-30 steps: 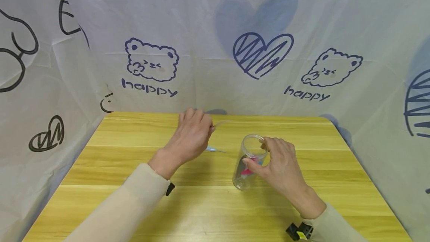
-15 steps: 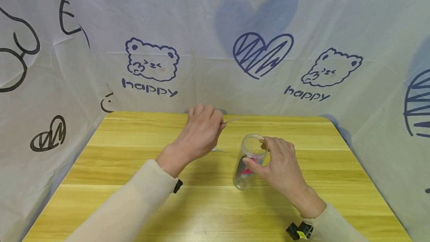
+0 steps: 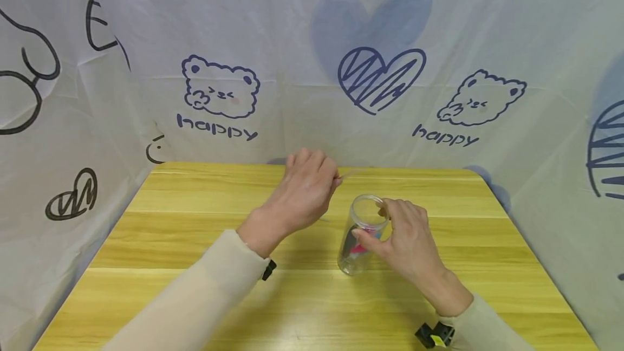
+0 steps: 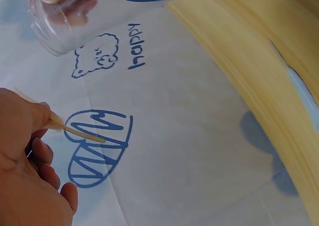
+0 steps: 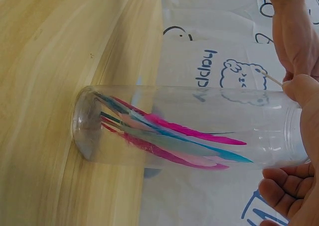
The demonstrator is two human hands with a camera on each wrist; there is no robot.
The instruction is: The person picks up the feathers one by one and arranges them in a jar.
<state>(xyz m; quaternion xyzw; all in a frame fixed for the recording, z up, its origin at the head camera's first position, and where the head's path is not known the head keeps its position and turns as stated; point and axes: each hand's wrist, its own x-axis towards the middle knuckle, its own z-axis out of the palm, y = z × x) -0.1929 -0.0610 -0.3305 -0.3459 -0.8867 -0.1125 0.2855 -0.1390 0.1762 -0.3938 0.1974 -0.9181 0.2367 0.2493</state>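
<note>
My left hand (image 3: 304, 194) pinches a pale feather (image 4: 57, 122) between thumb and forefinger, its bare quill sticking out past the fingertips toward the right. This hand is raised over the table, left of and behind a tall clear jar (image 3: 347, 265). My right hand (image 3: 408, 237) grips the jar near its open rim, thumb in front and fingers at the far side. Inside stand several feathers (image 5: 184, 141) in magenta, blue and pale green, quills toward the jar's bottom. The jar is upright on the table.
A light blue feather (image 4: 304, 94) lies on the wooden table (image 3: 170, 221), mostly hidden behind my left hand in the head view. A white printed cloth (image 3: 302, 69) hangs behind the table and along both sides.
My left hand has moved right with the pale feather, closer to the jar, and now covers more of the blue feather on the table. My right hand and the jar have stayed put.
</note>
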